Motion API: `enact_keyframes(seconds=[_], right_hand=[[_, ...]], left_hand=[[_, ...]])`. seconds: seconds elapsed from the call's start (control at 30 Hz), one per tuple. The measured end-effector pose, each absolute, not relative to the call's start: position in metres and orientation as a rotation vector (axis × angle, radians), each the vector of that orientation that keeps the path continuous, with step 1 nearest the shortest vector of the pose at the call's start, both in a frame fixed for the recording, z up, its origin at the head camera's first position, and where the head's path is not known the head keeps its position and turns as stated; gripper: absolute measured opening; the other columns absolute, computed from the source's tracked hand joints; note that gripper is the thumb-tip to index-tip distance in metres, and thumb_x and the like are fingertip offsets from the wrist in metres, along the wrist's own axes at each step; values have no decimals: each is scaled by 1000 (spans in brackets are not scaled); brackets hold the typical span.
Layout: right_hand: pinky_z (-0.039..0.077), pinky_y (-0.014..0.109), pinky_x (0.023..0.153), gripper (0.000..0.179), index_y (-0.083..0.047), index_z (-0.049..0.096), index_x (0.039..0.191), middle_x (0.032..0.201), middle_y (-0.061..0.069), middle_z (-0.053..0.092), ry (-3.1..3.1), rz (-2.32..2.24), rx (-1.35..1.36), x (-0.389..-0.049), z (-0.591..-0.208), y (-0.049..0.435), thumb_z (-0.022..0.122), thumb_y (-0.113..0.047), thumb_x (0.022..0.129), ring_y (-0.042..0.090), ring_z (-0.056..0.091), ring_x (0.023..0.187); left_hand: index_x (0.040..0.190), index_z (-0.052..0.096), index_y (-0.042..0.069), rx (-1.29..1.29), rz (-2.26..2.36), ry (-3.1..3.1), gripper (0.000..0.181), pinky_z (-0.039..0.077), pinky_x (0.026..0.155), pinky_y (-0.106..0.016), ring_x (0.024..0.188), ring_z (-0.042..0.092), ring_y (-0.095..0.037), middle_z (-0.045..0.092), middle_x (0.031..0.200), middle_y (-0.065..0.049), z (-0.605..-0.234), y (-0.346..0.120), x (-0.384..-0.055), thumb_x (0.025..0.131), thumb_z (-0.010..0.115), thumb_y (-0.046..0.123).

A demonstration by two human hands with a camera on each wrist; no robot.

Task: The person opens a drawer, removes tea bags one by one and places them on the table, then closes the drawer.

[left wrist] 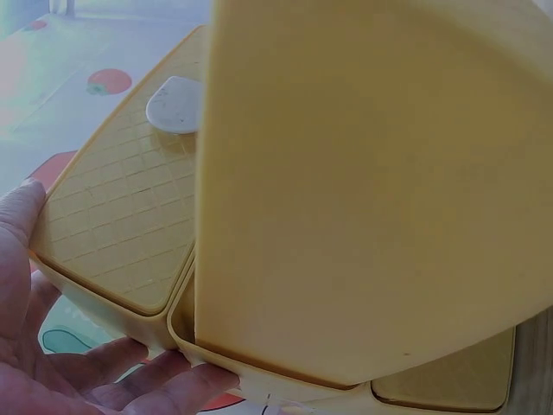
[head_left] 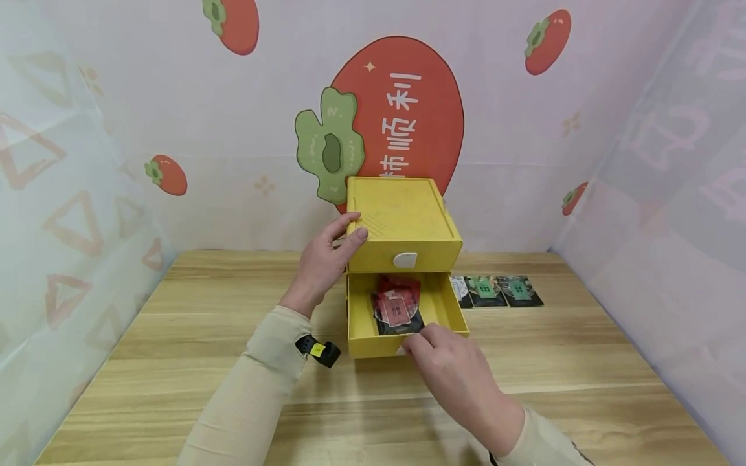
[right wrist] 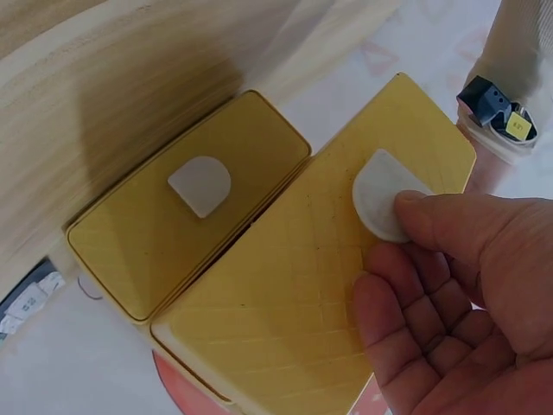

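Facing a pale, fruit-printed backdrop (head_left: pixel 262 116) and working over a wood-grain tabletop (head_left: pixel 146 349). Resting the left hand (head_left: pixel 323 255) along the upper left edge of a yellow drawer unit (head_left: pixel 402 213), touching it with relaxed fingers rather than clutching. For doing this step well, probably bracing the unit firmly there against tipping or skidding, and guiding the open drawer (head_left: pixel 373 347) straight and level, without twisting. Judging by the loose load, also moving it slowly, sparing the red and black packets (head_left: pixel 396 310) inside from sliding about. Having the drawer just beyond the right hand (head_left: pixel 460 378), and lower than the left hand and to its right. Seeing flat green-and-dark packets (head_left: pixel 488 291) lying just beside the unit's right. Pinching the drawer's white tab (right wrist: pixel 378 203) between right thumb and fingers.
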State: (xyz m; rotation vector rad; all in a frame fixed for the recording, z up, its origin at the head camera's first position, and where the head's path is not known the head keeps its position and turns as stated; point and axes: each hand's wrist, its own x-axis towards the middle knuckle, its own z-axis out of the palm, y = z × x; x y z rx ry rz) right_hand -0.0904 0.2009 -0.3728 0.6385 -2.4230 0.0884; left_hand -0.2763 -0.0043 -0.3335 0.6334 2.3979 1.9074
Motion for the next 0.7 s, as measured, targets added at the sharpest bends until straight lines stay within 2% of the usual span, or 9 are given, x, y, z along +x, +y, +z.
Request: enact_keyframes(seconds=[0.27,0.7], right_hand=[[51,26,52,21,-13,73,94,81,-1,64,-2447,78,632,-81,-373,200,90,-14,82,9,57,66],[56,23,61,25,-15,73,97,85,-3,65,-2545,63,620,-70,-372,200,91,-13,81,7,57,71]], left_hand=[[150,55,36,626,1892,2398,58,53,103,-49,135,59,-28,49,158,-5,-333,-4,-276,98,63,61],[150,55,35,629,1898,2393,57,53,103,-49,134,59,-29,49,158,-6,-334,-4,-277,99,64,59]])
